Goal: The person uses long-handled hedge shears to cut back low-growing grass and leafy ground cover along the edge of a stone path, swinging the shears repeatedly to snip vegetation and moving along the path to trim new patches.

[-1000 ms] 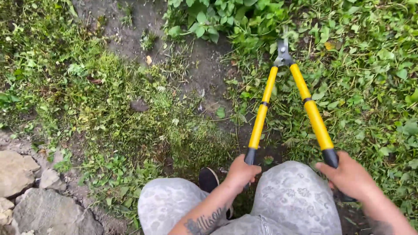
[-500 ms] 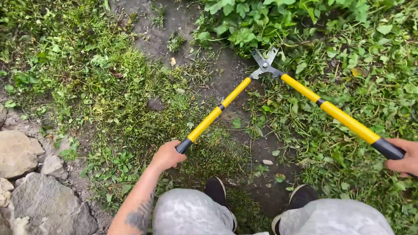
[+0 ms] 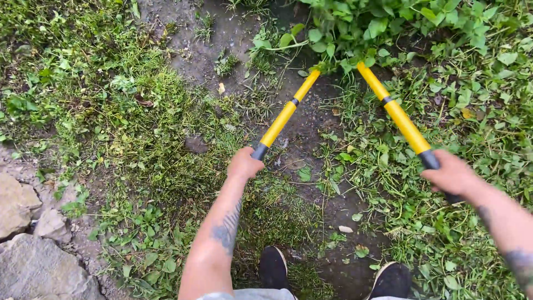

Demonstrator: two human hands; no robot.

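Since half a second ago both arms have pushed forward and drawn closer together, so the long-handled loppers (image 3: 397, 114) now reach further up the frame and their blades, plainly visible before, are buried in the leafy plant (image 3: 388, 25) at the top edge and cannot be seen. Left hand (image 3: 244, 164) is wrapped closed around the black grip at the end of the left yellow handle (image 3: 284, 115), which slants up and to the right over the bare dirt strip (image 3: 302, 125). Right hand (image 3: 452, 175) is likewise closed around the black grip of the right yellow handle, which slants up and to the left across the weeds; the two handles form a narrower V than before, their upper ends near each other just under the foliage. Two dark shoes (image 3: 275, 266) stand at the bottom edge on the soil, one below each side of the tool. Pale rocks (image 3: 30, 244) lie at the lower left, well apart from the hands, with short grass (image 3: 139, 116) between them and the dirt.
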